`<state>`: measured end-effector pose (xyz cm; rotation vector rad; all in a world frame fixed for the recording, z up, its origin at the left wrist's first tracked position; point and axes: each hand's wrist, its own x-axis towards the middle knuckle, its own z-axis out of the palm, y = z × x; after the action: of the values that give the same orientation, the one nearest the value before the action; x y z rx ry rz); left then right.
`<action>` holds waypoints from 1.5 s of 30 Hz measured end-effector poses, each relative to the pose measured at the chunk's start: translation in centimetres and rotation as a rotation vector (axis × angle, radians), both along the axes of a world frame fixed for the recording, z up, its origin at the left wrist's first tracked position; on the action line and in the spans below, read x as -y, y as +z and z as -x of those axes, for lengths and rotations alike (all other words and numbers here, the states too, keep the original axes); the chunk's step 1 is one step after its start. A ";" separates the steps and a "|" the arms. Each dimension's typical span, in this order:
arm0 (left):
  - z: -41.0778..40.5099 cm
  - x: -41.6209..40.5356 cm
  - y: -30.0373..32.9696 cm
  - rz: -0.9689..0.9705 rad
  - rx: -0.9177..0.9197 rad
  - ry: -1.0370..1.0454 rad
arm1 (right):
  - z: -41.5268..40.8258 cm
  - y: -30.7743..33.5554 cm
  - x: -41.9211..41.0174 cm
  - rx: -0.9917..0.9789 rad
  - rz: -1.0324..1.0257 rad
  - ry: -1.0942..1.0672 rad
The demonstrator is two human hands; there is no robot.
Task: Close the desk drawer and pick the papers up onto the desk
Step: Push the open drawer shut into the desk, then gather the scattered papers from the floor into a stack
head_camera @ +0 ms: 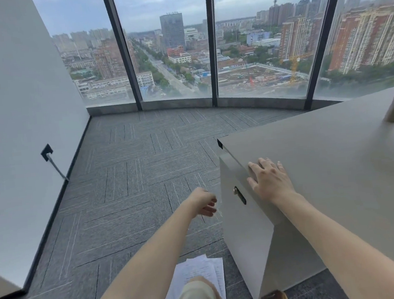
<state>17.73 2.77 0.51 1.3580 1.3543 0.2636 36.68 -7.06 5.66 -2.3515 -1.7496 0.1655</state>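
Papers [198, 272] were lying on the carpet floor [131, 169] down at 6 o'clock in the view, a loose overlapping stack of printed sheets, partly hidden behind the person's knee. They sat just beside the bottom corner of the desk's side panel, well below both hands, and neither hand was touching them.

Right hand [269, 178] was at about 3 o'clock from the centre, laid flat with fingers spread, palm down on the near edge of the surface [335, 161], right above the drawer front [244, 216]. It gripped nothing, just pressed on the top. Drawer front looked flush with the desk side as far as I could tell, with a small dark lock plate [240, 195] on it just below that hand.

Left hand [205, 202] hung in the air at roughly 9 o'clock from the lock, near the drawer front but apart from it, fingers loosely curled inward and empty.
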 end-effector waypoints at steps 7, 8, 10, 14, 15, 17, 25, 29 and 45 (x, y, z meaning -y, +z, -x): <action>7.8 4.6 6.1 -0.166 -0.060 -0.019 | 5.1 3.4 3.2 -0.097 0.067 0.034; 8.7 5.3 6.9 -0.183 -0.057 -0.006 | 6.3 3.9 3.7 -0.100 0.059 0.059; 10.2 6.7 8.2 -0.212 -0.049 0.019 | 8.6 5.0 5.0 -0.098 0.045 0.102; 13.4 9.4 9.6 -0.260 -0.026 0.053 | 12.3 6.1 7.1 -0.087 0.020 0.164; 14.2 10.0 9.7 -0.271 -0.025 0.064 | 13.0 6.2 7.5 -0.089 0.012 0.177; 15.7 10.7 9.6 -0.290 -0.037 0.087 | 14.2 6.2 8.1 -0.104 0.008 0.199; 20.4 11.6 5.4 -0.240 -0.099 0.199 | 17.3 3.0 6.7 -0.151 0.110 0.253; 22.2 10.0 0.9 -0.152 -0.135 0.252 | 18.6 -1.0 3.4 -0.147 0.232 0.301; 25.2 0.0 -22.4 0.277 -0.189 0.515 | 23.3 -26.6 -13.0 -0.280 0.668 0.345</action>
<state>-7.47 2.74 -21.88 0.8044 1.8176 0.2811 13.40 5.93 -20.99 -2.2052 -2.1634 1.2376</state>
